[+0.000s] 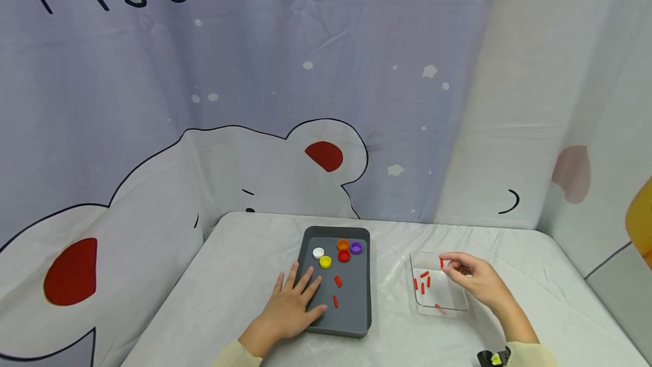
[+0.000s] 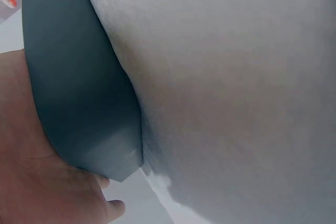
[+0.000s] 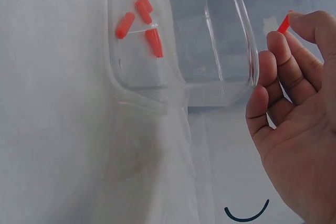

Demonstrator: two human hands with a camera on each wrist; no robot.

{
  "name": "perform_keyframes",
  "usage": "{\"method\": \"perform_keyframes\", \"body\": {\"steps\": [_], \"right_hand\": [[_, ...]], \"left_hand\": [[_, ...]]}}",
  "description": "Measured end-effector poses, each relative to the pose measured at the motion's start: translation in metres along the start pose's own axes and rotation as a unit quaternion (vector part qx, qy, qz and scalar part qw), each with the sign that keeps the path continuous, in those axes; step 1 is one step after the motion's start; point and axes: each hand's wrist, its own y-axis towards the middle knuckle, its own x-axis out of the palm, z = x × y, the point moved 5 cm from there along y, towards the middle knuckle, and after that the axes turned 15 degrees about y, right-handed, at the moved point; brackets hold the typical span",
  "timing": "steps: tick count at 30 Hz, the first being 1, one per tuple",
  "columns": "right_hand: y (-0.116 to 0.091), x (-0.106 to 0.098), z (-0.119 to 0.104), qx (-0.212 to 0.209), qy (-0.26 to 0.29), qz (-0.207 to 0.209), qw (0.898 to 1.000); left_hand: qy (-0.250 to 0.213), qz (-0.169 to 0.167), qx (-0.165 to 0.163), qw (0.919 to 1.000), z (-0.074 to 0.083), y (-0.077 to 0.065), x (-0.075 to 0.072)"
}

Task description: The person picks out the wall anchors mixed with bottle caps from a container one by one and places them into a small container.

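My right hand (image 1: pixel 476 279) pinches a small red rod (image 3: pixel 284 24) between thumb and fingers, over the right side of a clear plastic box (image 1: pixel 455 306). Several similar red rods (image 3: pixel 125 25) lie inside that box. With fingers spread, my left hand (image 1: pixel 290 308) rests on the left edge of a dark grey tray (image 1: pixel 351 321). Two red rods, an upper one (image 1: pixel 338 281) and a lower one (image 1: pixel 335 301), lie on the tray. Toward its far end sit small round pieces: white (image 1: pixel 318 253), yellow (image 1: pixel 325 262), orange (image 1: pixel 343 245), red (image 1: pixel 343 256) and purple (image 1: pixel 356 248).
Slightly wrinkled white cloth (image 1: pixel 392 321) covers the table under tray and box. A printed curtain (image 1: pixel 254 89) hangs along the back and sides. The box stands to the right of the tray, with a strip of cloth between them.
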Motion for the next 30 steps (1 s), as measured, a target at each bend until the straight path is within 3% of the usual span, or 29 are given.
{"method": "perform_keyframes", "body": {"steps": [15,22,30], "right_hand": [[0.001,0.002,0.000,0.001,0.032,-0.006,0.999],[0.009,0.016,-0.005,0.011,0.044,-0.028,0.999],[0.021,0.042,-0.007,0.051,0.060,-0.062,0.995]], "left_hand": [[0.000,-0.001,-0.003,1.0000,0.000,0.000,0.000],[-0.006,0.000,-0.001,1.0000,0.000,0.000,0.002],[-0.005,0.001,0.004,1.0000,0.001,-0.001,-0.001]]}}
